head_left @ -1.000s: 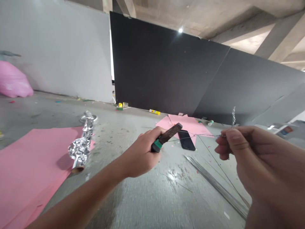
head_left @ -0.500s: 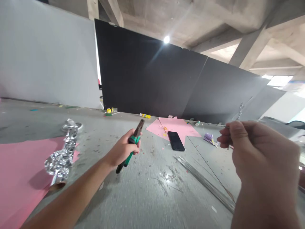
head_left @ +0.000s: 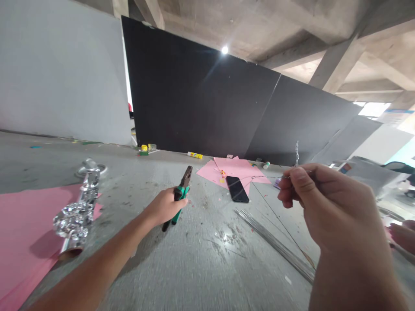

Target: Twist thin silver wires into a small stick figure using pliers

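In the middle of the view, my left hand (head_left: 162,208) is closed round a pair of pliers (head_left: 186,176) with green and black handles, its dark jaws pointing up and away. At the right, my right hand (head_left: 333,207) pinches a thin twisted wire (head_left: 271,176) between thumb and fingers. The wire stretches leftward from the fingertips, past a black phone (head_left: 238,190) lying on the table. A crinkled foil strip (head_left: 297,153) rises just behind this hand; whether it joins the wire I cannot tell. Below, a bundle of straight metal wires (head_left: 275,244) lies on the grey table.
Crumpled foil on a cardboard tube (head_left: 76,220) rests partly over a large pink sheet (head_left: 26,229) at left. Pink paper pieces (head_left: 256,173) and a yellow glue stick (head_left: 195,155) lie by the black partition (head_left: 201,95). Another person's hand (head_left: 403,235) shows at far right.
My right hand has moved left, and the twisted wire and foil strip now show near it. The pliers have dipped and shifted slightly. Another person's hand shows more clearly at the right edge.
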A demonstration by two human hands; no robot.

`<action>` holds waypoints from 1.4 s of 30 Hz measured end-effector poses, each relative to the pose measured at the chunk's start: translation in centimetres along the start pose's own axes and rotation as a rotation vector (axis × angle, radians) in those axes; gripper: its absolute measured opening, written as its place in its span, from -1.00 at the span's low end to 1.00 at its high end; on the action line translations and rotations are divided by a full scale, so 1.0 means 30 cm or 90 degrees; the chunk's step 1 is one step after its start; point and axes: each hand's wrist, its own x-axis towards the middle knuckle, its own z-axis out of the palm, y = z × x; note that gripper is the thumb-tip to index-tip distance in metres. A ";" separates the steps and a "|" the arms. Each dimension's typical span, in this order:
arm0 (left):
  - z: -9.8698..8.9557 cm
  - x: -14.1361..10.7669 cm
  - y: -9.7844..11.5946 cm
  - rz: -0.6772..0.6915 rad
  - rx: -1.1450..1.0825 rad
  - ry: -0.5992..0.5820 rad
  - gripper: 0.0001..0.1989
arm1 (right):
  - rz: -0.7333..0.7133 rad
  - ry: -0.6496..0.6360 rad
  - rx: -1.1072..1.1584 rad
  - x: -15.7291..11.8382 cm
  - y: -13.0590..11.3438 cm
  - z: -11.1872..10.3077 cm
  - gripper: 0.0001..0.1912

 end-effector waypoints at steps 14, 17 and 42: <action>-0.135 -0.176 0.329 -0.139 -0.299 -0.376 -0.56 | -0.332 -0.098 -0.034 0.053 0.107 -0.011 -0.89; -0.109 -0.265 0.427 -0.215 -0.300 -0.457 -0.57 | -0.374 -0.087 -0.066 0.061 0.126 -0.006 -0.90; 0.096 -0.489 0.197 -0.426 -0.674 -0.493 -0.38 | -0.412 -0.525 -0.112 0.006 0.069 0.064 -0.81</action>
